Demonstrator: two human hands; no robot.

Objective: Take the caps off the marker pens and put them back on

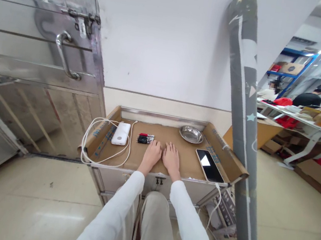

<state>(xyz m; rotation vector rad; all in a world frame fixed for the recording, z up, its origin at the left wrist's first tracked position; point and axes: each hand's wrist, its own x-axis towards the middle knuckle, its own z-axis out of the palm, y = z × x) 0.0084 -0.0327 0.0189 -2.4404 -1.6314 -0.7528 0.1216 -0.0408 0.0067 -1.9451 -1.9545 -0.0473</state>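
Both hands rest palm down, side by side, on a cardboard-covered table top (pixel 132 163). My left hand (pixel 152 154) lies flat with its fingers stretched forward, holding nothing. Just beyond its fingertips is a small row of pens (pixel 145 138), several black ones and a red one at the back; whether the fingers touch them I cannot tell. My right hand (pixel 171 157) also lies flat, fingers a little apart and nothing in them. To its right lies a phone (pixel 209 166) with a dark screen, and further back sits a round metal dish (pixel 191 134).
A white power bank (pixel 121 133) with a looped white cable (pixel 84 140) is at the left. Raised cardboard edges (pixel 225 150) border the table. A tall grey patterned roll (pixel 247 121) leans at the right. Two people sit at a cluttered workbench (pixel 315 124) in the background.
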